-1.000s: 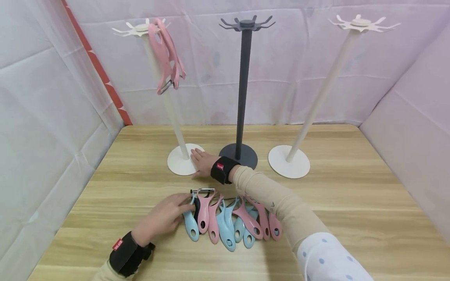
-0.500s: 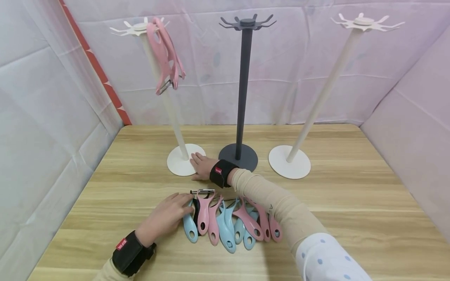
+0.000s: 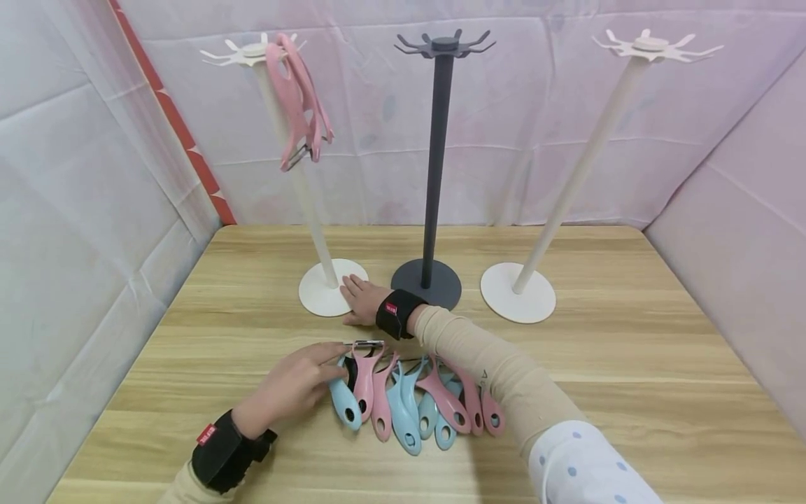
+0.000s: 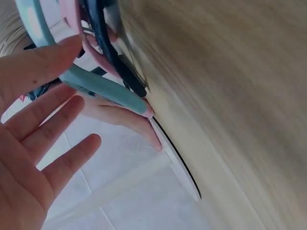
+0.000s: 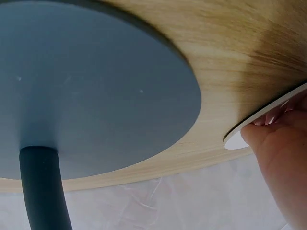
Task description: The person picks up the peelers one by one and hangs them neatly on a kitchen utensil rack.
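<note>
Fingers of the left hand (image 3: 292, 385), lower left of the head view: thumb and index pinch the leftmost light-blue plastic peeler (image 3: 345, 406), others spread. Its handle lies at lower centre, right of that nearer hand, long axis pointing down and slightly right. Right hand (image 3: 365, 301): fingers extended, resting on the flat round white base (image 3: 317, 294), left of centre.

Rightmost pink peeler (image 3: 493, 416), upper end apparently behind sleeve (image 3: 511, 381)
</note>
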Tool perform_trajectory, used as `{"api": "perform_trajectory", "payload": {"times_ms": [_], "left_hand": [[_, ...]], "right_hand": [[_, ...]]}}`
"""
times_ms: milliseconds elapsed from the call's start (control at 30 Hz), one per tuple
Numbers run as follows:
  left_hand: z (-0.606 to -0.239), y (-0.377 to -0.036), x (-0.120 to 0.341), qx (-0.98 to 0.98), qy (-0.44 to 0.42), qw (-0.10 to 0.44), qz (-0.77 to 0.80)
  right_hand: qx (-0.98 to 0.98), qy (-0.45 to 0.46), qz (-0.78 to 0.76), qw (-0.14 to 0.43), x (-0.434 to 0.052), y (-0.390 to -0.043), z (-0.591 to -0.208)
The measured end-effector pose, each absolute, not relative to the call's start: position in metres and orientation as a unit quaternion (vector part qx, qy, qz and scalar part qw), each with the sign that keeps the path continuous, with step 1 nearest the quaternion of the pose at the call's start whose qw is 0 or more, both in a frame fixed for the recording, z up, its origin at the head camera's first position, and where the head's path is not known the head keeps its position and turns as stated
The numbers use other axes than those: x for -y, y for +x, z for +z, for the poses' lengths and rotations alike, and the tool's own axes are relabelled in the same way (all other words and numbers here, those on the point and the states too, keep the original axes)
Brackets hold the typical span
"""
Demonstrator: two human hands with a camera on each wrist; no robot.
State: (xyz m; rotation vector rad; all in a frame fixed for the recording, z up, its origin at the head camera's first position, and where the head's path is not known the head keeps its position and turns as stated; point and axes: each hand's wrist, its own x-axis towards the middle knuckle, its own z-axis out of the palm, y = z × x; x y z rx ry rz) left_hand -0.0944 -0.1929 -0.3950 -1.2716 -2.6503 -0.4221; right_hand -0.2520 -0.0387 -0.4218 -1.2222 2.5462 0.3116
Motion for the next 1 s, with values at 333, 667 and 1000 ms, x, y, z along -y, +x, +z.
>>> {"api": "perform_trajectory", "payload": {"times_ms": [333, 667, 1000], "left_hand": [[-0.397, -0.105, 0.202, 0.861, -0.371, 0.145, -0.315], [-0.374, -0.123, 0.2, 0.812, -0.273, 0.301, -0.419], [-0.339, -0.141, 0.188, 0.778, -0.176, 0.421, -0.432]], "right_hand": [[-0.884, -0.435, 0.101, 0.137, 0.036, -0.252, -0.426], [-0.885, -0.432, 0.106, 0.137, 0.036, -0.249, -0.422], [-0.884, -0.432, 0.118, 0.135, 0.039, -0.254, -0.425]]}}
